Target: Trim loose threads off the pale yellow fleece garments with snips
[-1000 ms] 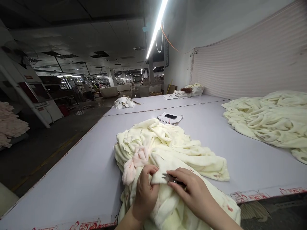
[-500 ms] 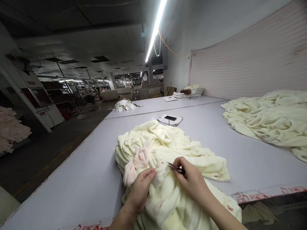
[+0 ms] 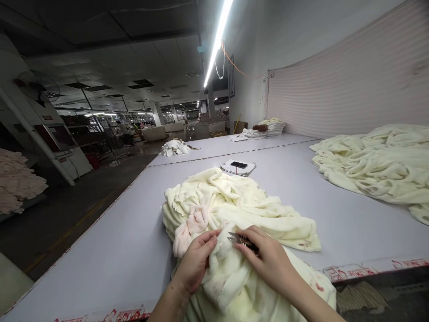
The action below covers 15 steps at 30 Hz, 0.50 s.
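A heap of pale yellow fleece fabric [image 3: 241, 210] lies in front of me, with a pink fabric piece [image 3: 197, 219] at its left. My left hand [image 3: 197, 259] pinches a fold of the yellow fabric between thumb and fingers. In my right hand [image 3: 268, 255] are small thread snips [image 3: 239, 240], their blades pointing left and slightly parted. The blade tips are close to the fold by my left fingertips; whether they touch it I cannot tell.
A phone [image 3: 239, 165] rests on papers [image 3: 248, 171] beyond the heap. More yellow fabric [image 3: 375, 165] spreads at the right of the table [image 3: 127, 232]. White scraps [image 3: 174, 147] and stacked cloth [image 3: 273, 128] sit farther back. Pink fabric [image 3: 20, 179] is piled at far left.
My right hand has brought the snips left and slightly down, nearer my left fingers. The left hand has shifted slightly and still pinches the fabric.
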Tool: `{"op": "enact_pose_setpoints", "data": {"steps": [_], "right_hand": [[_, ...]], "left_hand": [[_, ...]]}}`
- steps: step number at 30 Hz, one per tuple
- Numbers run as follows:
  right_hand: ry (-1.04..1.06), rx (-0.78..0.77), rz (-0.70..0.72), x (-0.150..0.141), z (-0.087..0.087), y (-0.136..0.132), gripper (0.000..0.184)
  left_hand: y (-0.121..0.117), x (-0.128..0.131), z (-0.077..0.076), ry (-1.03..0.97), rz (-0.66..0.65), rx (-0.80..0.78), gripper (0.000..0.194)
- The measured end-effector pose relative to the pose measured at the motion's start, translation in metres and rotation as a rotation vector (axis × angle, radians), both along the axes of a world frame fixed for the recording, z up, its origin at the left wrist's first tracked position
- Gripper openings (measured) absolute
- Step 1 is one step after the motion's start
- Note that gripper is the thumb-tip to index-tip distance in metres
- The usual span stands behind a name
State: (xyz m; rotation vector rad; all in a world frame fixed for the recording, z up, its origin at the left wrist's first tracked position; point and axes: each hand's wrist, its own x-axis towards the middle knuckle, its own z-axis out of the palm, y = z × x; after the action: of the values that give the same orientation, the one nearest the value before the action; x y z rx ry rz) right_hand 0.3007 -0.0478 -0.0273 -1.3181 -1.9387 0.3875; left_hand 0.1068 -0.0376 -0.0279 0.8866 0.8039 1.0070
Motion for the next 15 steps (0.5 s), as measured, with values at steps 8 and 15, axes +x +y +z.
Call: {"op": "enact_pose_setpoints", "data": {"steps": [8, 15], "right_hand": [[0.125, -0.103, 0.023, -0.004, 0.003, 0.004, 0.019], [0.246, -0.125, -0.017, 0.011, -0.001, 0.000, 0.019]], "left_hand": [[0.004, 0.000, -0.001, 0.003, -0.035, 0.017, 0.037], [0.005, 0.001, 0.006, 0.020, -0.089, 0.001, 0.035]]}}
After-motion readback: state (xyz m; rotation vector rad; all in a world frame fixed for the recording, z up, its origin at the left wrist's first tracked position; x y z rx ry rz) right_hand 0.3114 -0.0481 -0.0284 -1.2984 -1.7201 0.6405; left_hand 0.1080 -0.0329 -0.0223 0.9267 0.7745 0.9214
